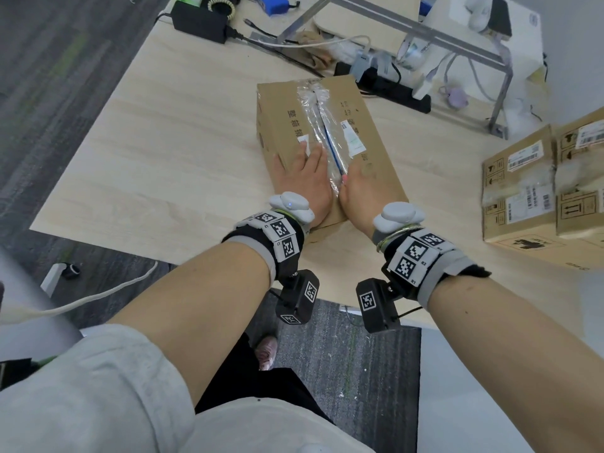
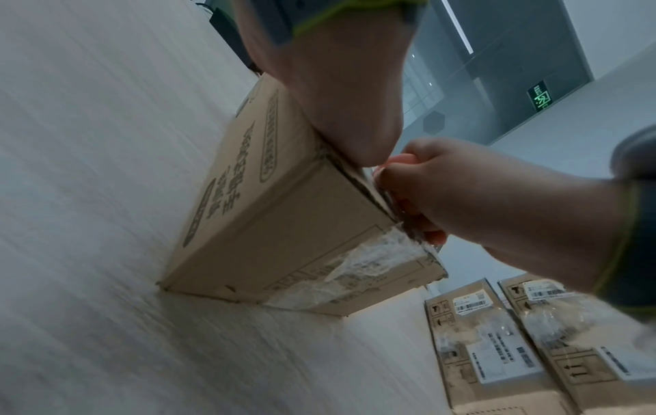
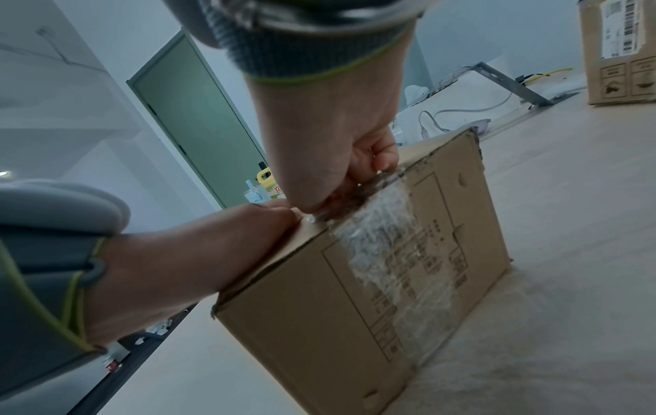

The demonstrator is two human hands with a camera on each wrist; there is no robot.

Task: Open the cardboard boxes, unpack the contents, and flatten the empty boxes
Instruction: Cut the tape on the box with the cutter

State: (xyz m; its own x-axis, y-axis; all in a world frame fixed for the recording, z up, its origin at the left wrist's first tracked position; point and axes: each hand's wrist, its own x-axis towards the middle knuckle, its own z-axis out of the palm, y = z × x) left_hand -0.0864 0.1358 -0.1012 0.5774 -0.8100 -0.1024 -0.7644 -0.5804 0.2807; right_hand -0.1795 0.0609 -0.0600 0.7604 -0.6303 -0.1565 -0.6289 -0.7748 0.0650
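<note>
A long cardboard box (image 1: 369, 125) lies on the pale wood table (image 1: 163, 142), with wrinkled clear tape (image 1: 318, 125) along its top seam. The seam is split and shows a dark gap with a blue line in it. My left hand (image 1: 304, 178) lies flat with straight fingers on the left top flap, near the front end. My right hand (image 1: 359, 188) is beside it, fingers curled into the seam round the edge of the right flap. In the left wrist view the right hand (image 2: 461, 191) grips that flap edge at the box (image 2: 284, 224) corner. The box's contents are hidden.
Two more taped cardboard boxes (image 1: 519, 191) (image 1: 581, 178) stand at the table's right edge. Behind the box are a black power strip (image 1: 392, 89), cables, a black adapter (image 1: 199, 19) and a metal frame (image 1: 457, 37). Bare tabletop lies to the left.
</note>
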